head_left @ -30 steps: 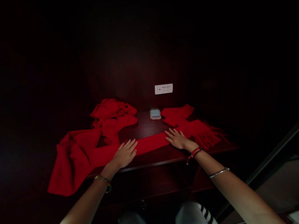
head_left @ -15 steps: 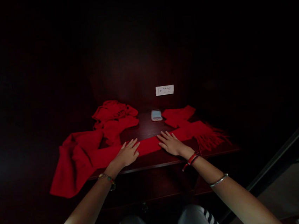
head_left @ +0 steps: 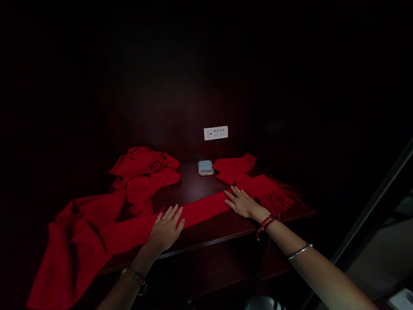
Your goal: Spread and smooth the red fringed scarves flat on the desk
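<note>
A long red scarf (head_left: pixel 204 210) lies as a flat folded strip along the front of a dark wooden desk. My left hand (head_left: pixel 167 228) rests on it palm down, fingers stretched. Farther right, my right hand (head_left: pixel 243 204) also lies flat on the strip with its fingers spread. The scarf's fringe (head_left: pixel 278 196) fans out beyond my right hand. To the left, the loose cloth is rumpled and hangs over the desk's front edge. Behind my left hand sits a crumpled heap of red cloth (head_left: pixel 142 167); whether it joins the strip I cannot tell.
A small pale block-like object (head_left: pixel 205 168), blurred, stands toward the back of the desk (head_left: pixel 188 188). Above it, a white socket panel (head_left: pixel 216 133) is fixed to the dark wall. A dark slanted frame edge (head_left: pixel 374 226) runs down the right side.
My hands are farther apart along the strip, the left one shifted leftward and the right one nearer the fringe. The whole view has moved slightly to the right.
</note>
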Motion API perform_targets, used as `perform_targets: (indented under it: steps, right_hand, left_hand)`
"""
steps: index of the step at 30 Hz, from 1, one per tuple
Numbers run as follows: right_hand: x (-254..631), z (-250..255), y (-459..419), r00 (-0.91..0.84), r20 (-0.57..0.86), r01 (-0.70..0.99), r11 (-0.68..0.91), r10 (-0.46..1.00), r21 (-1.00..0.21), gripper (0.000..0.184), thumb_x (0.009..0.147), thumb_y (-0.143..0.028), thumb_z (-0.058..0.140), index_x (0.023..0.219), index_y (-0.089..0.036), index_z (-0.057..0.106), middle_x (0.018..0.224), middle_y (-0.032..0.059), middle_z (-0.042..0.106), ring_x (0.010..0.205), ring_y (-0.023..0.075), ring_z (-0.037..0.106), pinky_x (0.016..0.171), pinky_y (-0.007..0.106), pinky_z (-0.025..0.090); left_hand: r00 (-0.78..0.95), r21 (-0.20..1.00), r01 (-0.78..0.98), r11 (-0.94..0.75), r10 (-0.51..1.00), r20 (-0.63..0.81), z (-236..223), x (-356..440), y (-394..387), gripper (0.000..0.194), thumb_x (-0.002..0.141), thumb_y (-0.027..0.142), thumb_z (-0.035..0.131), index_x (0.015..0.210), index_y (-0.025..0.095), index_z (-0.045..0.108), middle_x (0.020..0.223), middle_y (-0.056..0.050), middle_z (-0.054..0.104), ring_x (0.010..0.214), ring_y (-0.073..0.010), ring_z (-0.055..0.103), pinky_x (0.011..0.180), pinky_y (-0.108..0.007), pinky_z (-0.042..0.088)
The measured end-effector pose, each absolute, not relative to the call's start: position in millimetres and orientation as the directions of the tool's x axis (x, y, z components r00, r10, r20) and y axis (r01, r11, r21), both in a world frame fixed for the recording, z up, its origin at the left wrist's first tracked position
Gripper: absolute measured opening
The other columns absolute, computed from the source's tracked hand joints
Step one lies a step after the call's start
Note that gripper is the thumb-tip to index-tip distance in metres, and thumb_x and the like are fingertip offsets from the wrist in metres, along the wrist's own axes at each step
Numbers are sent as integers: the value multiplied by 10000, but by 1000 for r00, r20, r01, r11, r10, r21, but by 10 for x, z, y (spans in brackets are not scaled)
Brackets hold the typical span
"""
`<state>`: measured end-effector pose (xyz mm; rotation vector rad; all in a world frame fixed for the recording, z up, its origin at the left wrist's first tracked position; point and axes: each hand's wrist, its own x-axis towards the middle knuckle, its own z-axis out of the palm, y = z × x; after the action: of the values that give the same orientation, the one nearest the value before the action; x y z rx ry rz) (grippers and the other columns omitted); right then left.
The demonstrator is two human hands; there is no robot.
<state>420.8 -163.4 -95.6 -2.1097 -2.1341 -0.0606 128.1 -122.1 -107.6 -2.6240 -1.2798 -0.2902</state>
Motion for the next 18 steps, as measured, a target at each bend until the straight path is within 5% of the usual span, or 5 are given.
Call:
perform_targets:
  steps: [6, 9, 13, 18]
  right_hand:
    - [4092, -914, -1682, 5, 127, 996, 7, 992, -93, 577, 859, -489, 194, 1315, -147, 279, 1376, 161, 207, 1262, 266, 146, 999, 418, 171]
    - [3963, -884, -1778, -100, 257, 990, 122, 961, -74, 561, 858, -475, 235, 1304, -141, 305, 1369, 153, 235, 1262, 256, 161, 1000, 419, 188]
    - [3758, -852, -1903, -385, 347, 916, 401, 855, 28, 421, 857, -358, 351, 1211, -149, 440, 1260, 122, 428, 1181, 213, 349, 966, 355, 288]
    - [3680, -764, -1978, -542, 295, 840, 492, 787, 229, 256, 857, -158, 369, 1054, -144, 531, 980, 98, 595, 929, 172, 534, 801, 286, 406]
  left_hand:
    - [586, -63, 810, -583, 799, 138, -973, 1287, -1204, 494, 848, 394, 239, 1291, 188, 314, 1356, -75, 282, 1238, -219, 255, 984, -423, 211]
    - [622, -19, 783, -622, 782, 49, -829, 1352, -1092, 511, 820, 405, 301, 1279, 184, 331, 1323, -109, 347, 1206, -230, 316, 957, -426, 248]
    - [715, 76, 694, -716, 698, 39, -615, 1588, -866, 499, 771, 382, 404, 1215, 156, 422, 1185, -124, 503, 1068, -211, 470, 860, -308, 360]
    - [709, 270, 698, -664, 692, -132, -485, 1921, -634, 351, 663, 367, 520, 947, 169, 581, 914, -33, 620, 777, -154, 548, 655, -214, 400]
